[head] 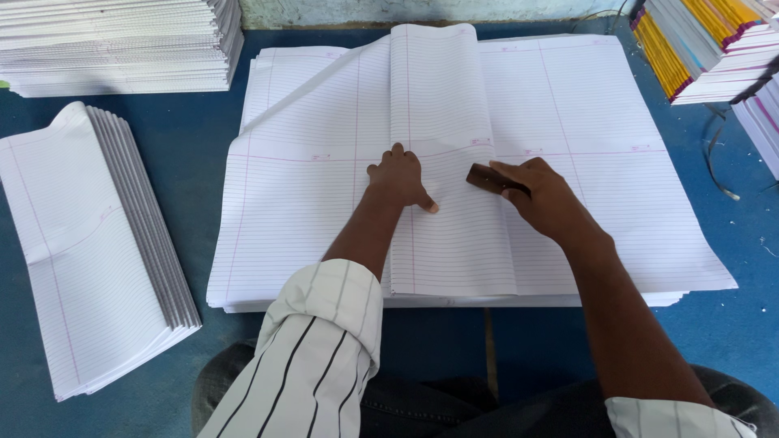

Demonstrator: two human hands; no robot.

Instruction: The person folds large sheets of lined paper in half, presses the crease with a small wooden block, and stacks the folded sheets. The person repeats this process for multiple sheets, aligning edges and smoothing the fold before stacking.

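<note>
On the blue work surface (187,154), a big flat stack of white ruled paper sheets with pink margin lines (600,146) is lying in front of the person, and the top sheet is being folded over into a long narrow folded panel (442,162) that is running down the middle of the stack. The left hand (398,178) is pressing flat on this panel with the fingers spread and grasping nothing; it seems to be holding the paper still so that the fold is not slipping. The right hand (544,195) is closing around a small dark wooden block (487,177), and the block is touching the right edge of the panel, probably for pressing the crease sharp, though its exact shape is hard to tell because the fingers are covering most of it.

To the left, well apart from the big stack, a pile of already folded ruled sheets (89,251) is lying with grey edges fanned out. At the far left corner a tall stack of white paper (122,45) is standing, and at the far right some bound notebooks with yellow and pink edges (698,40) are leaning. Nothing is standing between the hands and the fold; only the raised part of the sheet at the top is hiding a little of the stack behind.
</note>
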